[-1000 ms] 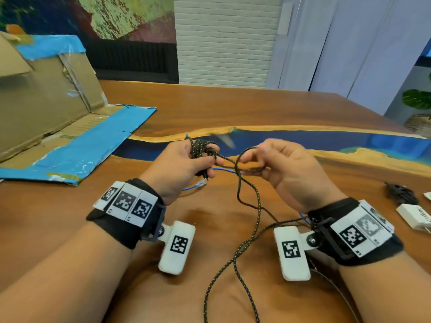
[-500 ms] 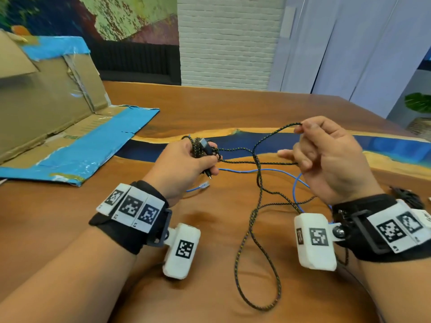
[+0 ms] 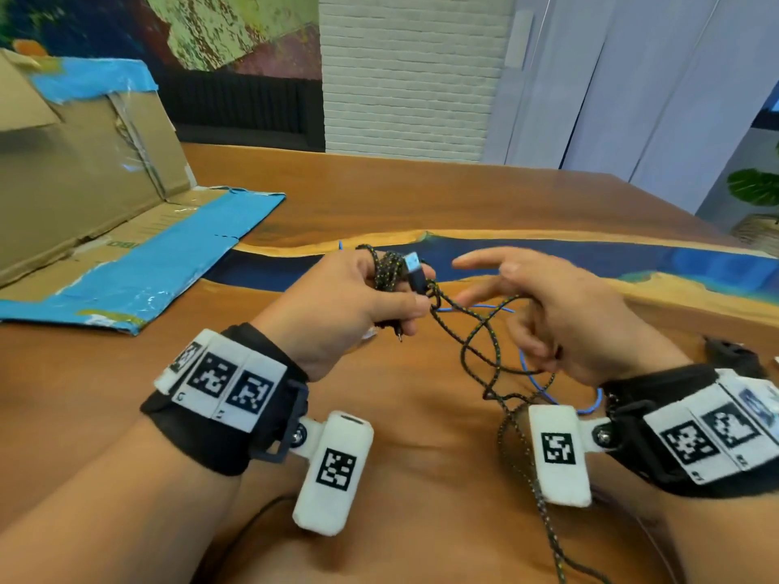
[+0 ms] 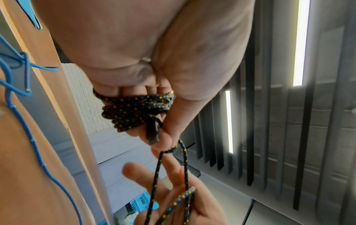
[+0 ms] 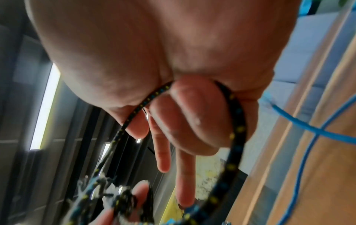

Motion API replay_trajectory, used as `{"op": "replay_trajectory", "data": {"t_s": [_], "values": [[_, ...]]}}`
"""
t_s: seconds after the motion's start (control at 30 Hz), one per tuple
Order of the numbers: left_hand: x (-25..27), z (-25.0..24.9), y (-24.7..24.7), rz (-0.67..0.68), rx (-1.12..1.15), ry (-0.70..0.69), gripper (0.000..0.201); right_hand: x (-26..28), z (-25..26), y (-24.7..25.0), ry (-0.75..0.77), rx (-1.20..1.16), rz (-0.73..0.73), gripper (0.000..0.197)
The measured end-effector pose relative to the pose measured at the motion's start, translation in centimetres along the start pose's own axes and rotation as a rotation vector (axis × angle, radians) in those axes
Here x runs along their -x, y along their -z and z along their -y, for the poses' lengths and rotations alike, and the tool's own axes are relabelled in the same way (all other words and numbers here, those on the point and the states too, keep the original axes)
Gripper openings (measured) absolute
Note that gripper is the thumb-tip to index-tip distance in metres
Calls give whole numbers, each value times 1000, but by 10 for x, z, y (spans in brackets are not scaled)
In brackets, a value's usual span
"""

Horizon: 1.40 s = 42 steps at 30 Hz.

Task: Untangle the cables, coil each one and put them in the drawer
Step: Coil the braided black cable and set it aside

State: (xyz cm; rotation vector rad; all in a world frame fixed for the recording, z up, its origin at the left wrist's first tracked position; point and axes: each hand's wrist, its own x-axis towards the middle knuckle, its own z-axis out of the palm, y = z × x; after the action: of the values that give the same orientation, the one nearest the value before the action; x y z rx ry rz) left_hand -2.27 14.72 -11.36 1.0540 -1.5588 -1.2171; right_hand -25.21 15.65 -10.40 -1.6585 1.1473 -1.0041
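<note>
Black wrist straps [image 3: 219, 432], white tag-marked blocks [image 3: 333, 467], bare forearms.

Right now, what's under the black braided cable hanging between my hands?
Under the black braided cable a thin blue cable lies on the wooden table. The right hand covers where the blue cable runs next.

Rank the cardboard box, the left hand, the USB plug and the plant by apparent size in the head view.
1. cardboard box, by far the largest.
2. left hand, enlarged by nearness to the camera.
3. plant, cut by the frame edge and far off, so unsure.
4. USB plug, smallest.
</note>
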Motion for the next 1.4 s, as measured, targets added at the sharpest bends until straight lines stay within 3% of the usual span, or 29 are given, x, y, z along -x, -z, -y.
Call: {"op": "replay_trajectory", "data": {"t_s": [0.1,0.23,0.3,0.47,0.6,0.67,0.77,0.87,0.97,1.1,1.2,1.3,1.4], "values": [[-2,1,0,-22,56,-16,23,-1,-1,-13,-64,17,137,22],[-2,3,-3,-28,86,0,21,-3,-7,-25,-73,32,168,17],[-3,4,-1,-15,110,0,21,-3,-5,-30,-43,49,87,8],[-1,-2,-4,2,110,16,19,-9,-6,-21,102,328,-204,16],[-4,-6,8,-131,190,-14,23,-12,-13,1,118,453,-422,17],[-5,-8,15,-189,257,-22,13,-10,-12,16,96,434,-441,14],[-6,-6,14,-185,233,-32,16,-8,-9,23,35,447,-364,22],[-7,1,9,-153,134,-49,18,-3,-2,5,85,497,-306,36],[-4,2,3,-128,91,-79,17,2,7,-18,147,295,-203,24],[-4,3,-1,-118,81,-99,17,5,3,-47,48,2,87,37],[-3,2,0,-105,26,-100,18,-4,-4,-46,150,-2,-103,10],[-3,3,3,-59,-27,-43,19,-12,-8,-30,299,213,-347,13],[-4,3,5,2,-91,11,8,-13,-10,-20,335,323,-413,16]]}}
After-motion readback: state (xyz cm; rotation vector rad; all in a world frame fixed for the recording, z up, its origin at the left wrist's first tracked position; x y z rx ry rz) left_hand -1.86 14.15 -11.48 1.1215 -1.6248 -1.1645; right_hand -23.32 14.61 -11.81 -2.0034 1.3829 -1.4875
